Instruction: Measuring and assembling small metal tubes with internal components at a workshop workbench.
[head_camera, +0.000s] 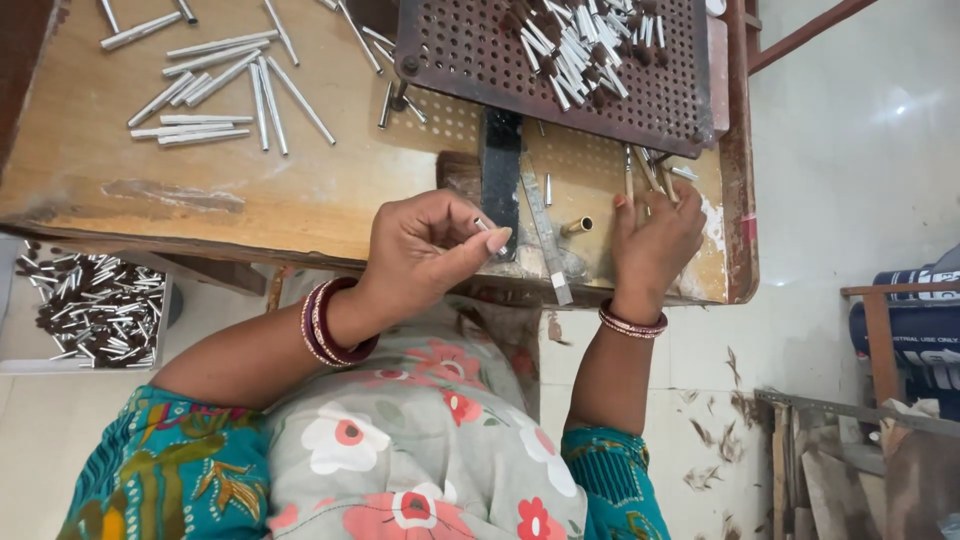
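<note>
My left hand (425, 250) is curled at the near edge of the wooden workbench (200, 180), its thumb and fingers pinching a small silver metal pin (482, 224). My right hand (655, 245) lies flat on the bench, fingers spread over thin metal rods (640, 170) near a short brass tube (577, 226). A steel ruler (545, 235) lies between the two hands. Beyond them stands a rusty perforated metal plate (470, 55) heaped with silver and dark pins (580, 45).
Several loose silver tubes (215, 95) lie on the bench's left part. A tray of dark-and-silver pins (95, 310) sits lower left, below the bench. Wooden and metal scraps (850, 450) and blue rolls (915, 320) stand on the floor at right.
</note>
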